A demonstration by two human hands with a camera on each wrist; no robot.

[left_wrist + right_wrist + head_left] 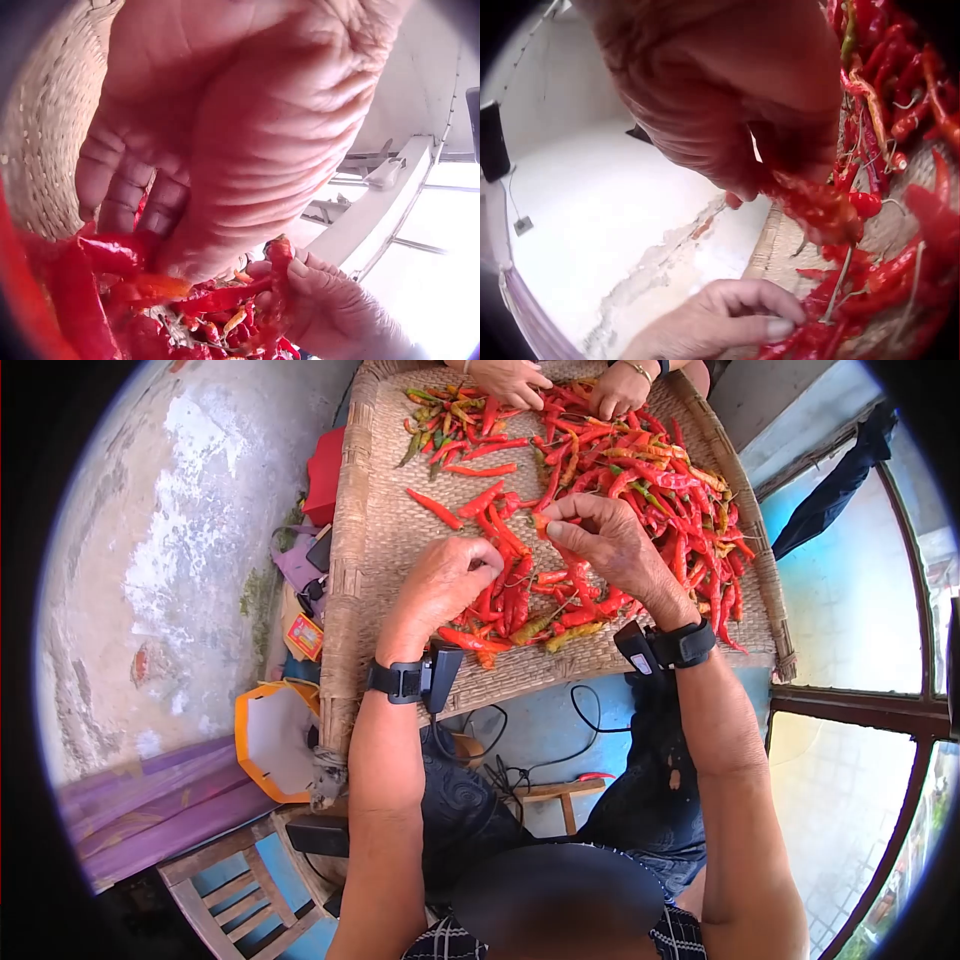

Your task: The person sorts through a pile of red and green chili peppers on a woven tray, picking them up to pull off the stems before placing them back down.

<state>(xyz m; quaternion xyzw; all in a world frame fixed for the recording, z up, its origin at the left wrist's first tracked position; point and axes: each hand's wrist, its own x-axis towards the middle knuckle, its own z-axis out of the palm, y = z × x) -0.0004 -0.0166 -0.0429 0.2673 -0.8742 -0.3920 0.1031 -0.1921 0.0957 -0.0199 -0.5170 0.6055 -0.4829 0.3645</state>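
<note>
In the head view my right hand (pixel 610 540) pinches a red chili pepper (pixel 541 523) between thumb and fingertips, above the tray. The right wrist view shows this wrinkled pepper (pixel 817 206) close, hanging from the fingers. To the left, my left hand (pixel 450 580) stays low at the edge of a small heap of red chilies (pixel 515 590), its fingers loosely bent. Three of its fingers (pixel 124 195) hang relaxed over the peppers in the left wrist view, and its thumb tip is right by an orange-red one (pixel 154 289).
A woven tray (pixel 385 480) carries a large chili pile (pixel 680 500) at right and a greenish group (pixel 440 420) at the far left. Another person's hands (pixel 510 380) work at the far edge. Below lie black cables (pixel 520 770); a wooden chair (pixel 235 900) stands at lower left.
</note>
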